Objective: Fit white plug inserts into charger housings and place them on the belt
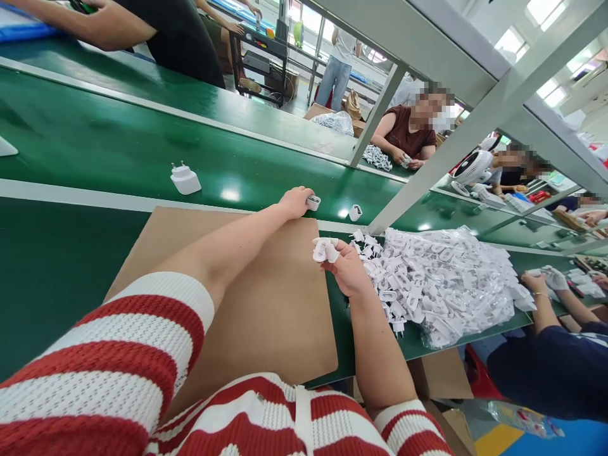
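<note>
My left hand (295, 201) reaches forward over the brown cardboard sheet (266, 304) and its fingers are closed on a small white plug part (313, 202) at the edge of the green conveyor belt (118, 145). My right hand (346, 266) is closed on another white plug part (323, 249), with white finger cots on its fingertips, right beside a big pile of white plug parts (441, 285). One more small white part (354, 212) lies on the belt just right of my left hand.
A white charger (185, 179) with two pins stands on the belt to the left. A slanted white frame post (451, 158) crosses ahead. Other people work across the belt and at my right; a white fan (472, 168) stands beyond.
</note>
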`<action>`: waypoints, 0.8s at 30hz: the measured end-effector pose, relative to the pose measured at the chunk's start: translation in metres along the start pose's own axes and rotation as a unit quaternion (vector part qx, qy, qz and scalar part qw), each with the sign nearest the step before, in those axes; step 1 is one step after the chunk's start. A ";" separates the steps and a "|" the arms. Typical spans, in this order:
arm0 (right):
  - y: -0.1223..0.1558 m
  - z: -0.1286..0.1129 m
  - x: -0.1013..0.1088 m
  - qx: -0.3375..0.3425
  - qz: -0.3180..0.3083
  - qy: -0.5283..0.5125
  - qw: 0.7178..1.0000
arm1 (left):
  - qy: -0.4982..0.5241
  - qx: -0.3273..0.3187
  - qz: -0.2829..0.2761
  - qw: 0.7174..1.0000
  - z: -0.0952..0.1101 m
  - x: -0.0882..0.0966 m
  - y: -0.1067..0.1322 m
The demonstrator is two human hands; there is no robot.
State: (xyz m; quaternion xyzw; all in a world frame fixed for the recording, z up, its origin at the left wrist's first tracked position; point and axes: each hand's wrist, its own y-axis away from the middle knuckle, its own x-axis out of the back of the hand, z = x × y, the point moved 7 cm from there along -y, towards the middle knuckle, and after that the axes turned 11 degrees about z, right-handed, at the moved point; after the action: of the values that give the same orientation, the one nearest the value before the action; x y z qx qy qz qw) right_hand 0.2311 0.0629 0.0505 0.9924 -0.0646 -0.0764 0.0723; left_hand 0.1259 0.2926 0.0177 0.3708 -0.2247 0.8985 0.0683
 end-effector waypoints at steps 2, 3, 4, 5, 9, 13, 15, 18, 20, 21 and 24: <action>0.006 -0.002 -0.003 -0.021 -0.032 -0.021 0.999 | 0.009 0.012 0.016 1.000 -0.001 0.011 0.009; 0.009 -0.003 -0.004 -0.027 -0.048 -0.032 0.998 | 0.016 0.012 0.024 1.000 0.000 0.017 0.018; 0.011 -0.005 -0.005 -0.029 -0.062 -0.040 0.997 | 0.023 0.010 0.030 0.999 0.003 0.024 0.029; 0.014 -0.006 -0.006 -0.030 -0.073 -0.046 0.996 | 0.029 0.007 0.033 0.999 0.007 0.031 0.044; 0.018 -0.008 -0.008 -0.019 -0.060 -0.036 0.997 | 0.093 0.031 0.011 0.995 0.022 0.057 0.129; 0.019 -0.010 -0.007 0.045 0.016 0.016 0.999 | 0.148 0.088 -0.033 0.985 0.034 0.076 0.213; 0.019 -0.009 -0.009 0.069 0.034 0.054 0.996 | 0.150 0.097 -0.042 0.983 0.039 0.081 0.238; 0.020 -0.003 -0.016 0.078 0.017 0.094 0.992 | 0.164 0.079 -0.032 0.983 0.041 0.082 0.252; 0.020 0.000 -0.022 0.102 -0.009 0.111 0.988 | 0.169 0.075 -0.018 0.983 0.038 0.080 0.253; 0.020 0.000 -0.025 0.123 -0.023 0.123 0.985 | 0.169 0.074 -0.016 0.983 0.037 0.079 0.252; 0.021 0.001 -0.029 0.185 -0.036 0.183 0.965 | 0.164 0.061 -0.019 0.984 0.035 0.076 0.250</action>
State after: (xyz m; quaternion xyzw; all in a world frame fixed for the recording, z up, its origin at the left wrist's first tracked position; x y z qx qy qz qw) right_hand 0.1997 0.0467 0.0568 0.9872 -0.0270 0.1171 -0.1046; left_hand 0.0215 0.0513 0.0045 0.2257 -0.1483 0.9577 0.0991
